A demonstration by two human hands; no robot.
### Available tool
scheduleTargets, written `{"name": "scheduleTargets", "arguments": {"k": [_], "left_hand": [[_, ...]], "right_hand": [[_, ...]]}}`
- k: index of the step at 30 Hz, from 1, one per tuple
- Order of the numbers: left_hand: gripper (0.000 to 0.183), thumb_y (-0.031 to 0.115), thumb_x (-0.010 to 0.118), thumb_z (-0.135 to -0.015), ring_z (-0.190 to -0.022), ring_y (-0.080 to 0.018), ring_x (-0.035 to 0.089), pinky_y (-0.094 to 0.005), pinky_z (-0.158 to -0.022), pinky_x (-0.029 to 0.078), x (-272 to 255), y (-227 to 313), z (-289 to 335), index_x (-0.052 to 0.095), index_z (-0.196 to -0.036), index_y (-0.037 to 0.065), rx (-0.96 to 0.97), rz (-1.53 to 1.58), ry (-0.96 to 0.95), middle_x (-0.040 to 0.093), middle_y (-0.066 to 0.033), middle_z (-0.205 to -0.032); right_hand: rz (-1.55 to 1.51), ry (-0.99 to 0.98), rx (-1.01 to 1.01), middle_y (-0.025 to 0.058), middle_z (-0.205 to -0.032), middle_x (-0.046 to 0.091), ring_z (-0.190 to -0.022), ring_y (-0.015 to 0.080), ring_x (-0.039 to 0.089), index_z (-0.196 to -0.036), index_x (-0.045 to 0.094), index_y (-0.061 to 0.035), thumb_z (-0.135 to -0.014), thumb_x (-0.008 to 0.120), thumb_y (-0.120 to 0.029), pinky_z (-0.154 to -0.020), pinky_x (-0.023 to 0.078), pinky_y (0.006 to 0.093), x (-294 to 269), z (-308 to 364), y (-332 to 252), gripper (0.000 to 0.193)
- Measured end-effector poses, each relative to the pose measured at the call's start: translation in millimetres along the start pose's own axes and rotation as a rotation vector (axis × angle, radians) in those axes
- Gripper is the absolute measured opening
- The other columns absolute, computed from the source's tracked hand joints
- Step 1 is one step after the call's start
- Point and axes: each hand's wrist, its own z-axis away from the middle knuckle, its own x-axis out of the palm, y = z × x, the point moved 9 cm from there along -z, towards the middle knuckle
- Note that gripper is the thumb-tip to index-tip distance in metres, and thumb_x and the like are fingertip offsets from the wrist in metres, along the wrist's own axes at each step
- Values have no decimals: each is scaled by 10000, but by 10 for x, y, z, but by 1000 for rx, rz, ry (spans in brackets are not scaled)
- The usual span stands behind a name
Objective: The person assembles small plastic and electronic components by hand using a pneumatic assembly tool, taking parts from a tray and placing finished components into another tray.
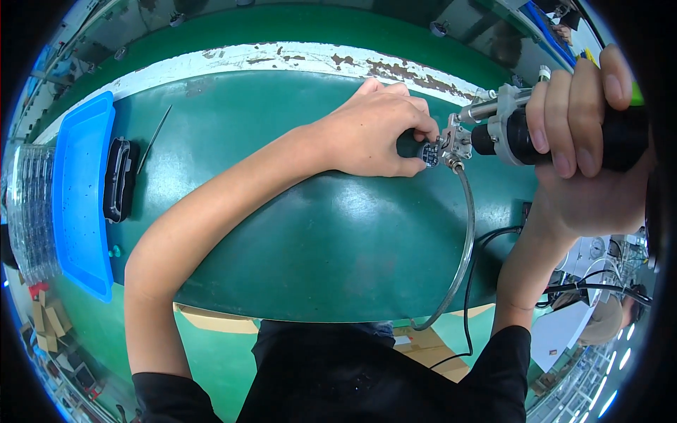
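My right hand (582,137) is wrapped around a black power screwdriver (520,135), held sideways at the right of the green table. Its metal nose block (455,143) points left, and a clear hose (468,233) curves down from it. My left hand (377,130) reaches across and pinches a small dark round part (429,154) between thumb and fingers. That part sits right against the nose block; its detail is too small to make out, and the fingers cover some of it.
On the left are a blue tray (60,204), a black housing (121,180), a thin metal rod (155,137) and stacked clear plastic trays (32,218). A black cable (471,296) hangs over the near right edge. A chipped white ledge (303,56) runs along the far side.
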Motion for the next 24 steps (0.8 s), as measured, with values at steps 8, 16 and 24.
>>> {"name": "scheduleTargets", "arguments": {"k": [8,16,24], "left_hand": [[268,239,776,-821,-1022,-210,532,-399,-984,353,-3,-7,0,724,-1061,132,-1,11,4,606,7,-972],[245,242,775,-826,-1023,-212,534,-402,-973,354,4,-18,17,700,-1020,111,5,12,17,604,4,-968],[240,245,771,-828,-1026,-210,535,-398,-967,355,8,-18,14,709,-1021,117,0,1,11,604,1,-966]], "right_hand": [[-174,-385,28,-12,-706,559,-617,120,567,-1179,470,-36,-1025,492,-506,-679,481,295,-142,-12,44,495],[-141,-321,1,2,-752,602,-650,131,602,-1240,467,-21,-1008,567,-509,-716,490,307,-197,43,28,549],[-147,-372,-6,-8,-728,574,-627,115,574,-1238,468,-10,-997,575,-509,-698,480,295,-165,-23,26,564]]}}
